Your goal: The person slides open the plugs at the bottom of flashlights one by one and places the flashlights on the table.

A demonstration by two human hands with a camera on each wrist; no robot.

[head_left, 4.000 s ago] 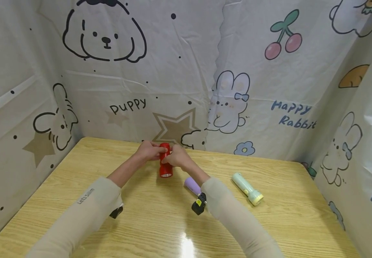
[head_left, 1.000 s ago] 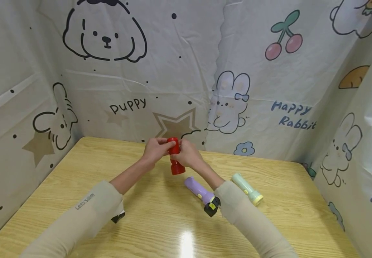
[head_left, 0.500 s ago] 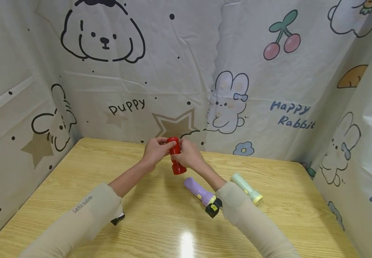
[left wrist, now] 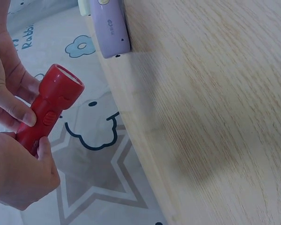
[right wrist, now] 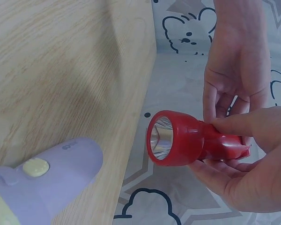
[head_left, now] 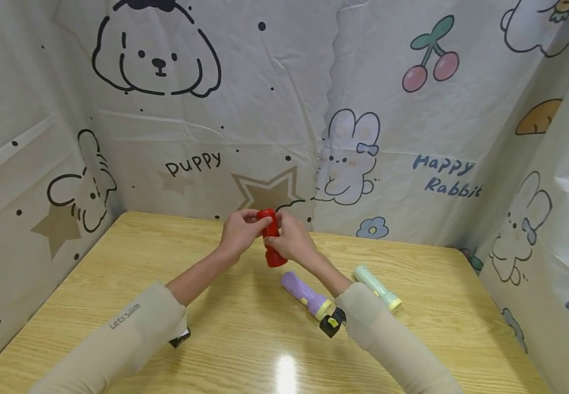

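The red flashlight (head_left: pixel 271 229) is between my two hands, held above the table (head_left: pixel 235 339) near its far edge, its wide lens end toward me. From the left: my left hand (head_left: pixel 240 232) is clamped on its narrow tail end, thumb against the barrel. My right hand (head_left: pixel 294 235) is clamped on it too, thumb and fingers around the barrel nearer the head. Just below my right wrist, a purple flashlight (head_left: pixel 304 291) lies slantwise on the wood. Farther right, a mint-green flashlight (head_left: pixel 374 283) lies slantwise, partly behind my sleeve (head_left: pixel 388 334).
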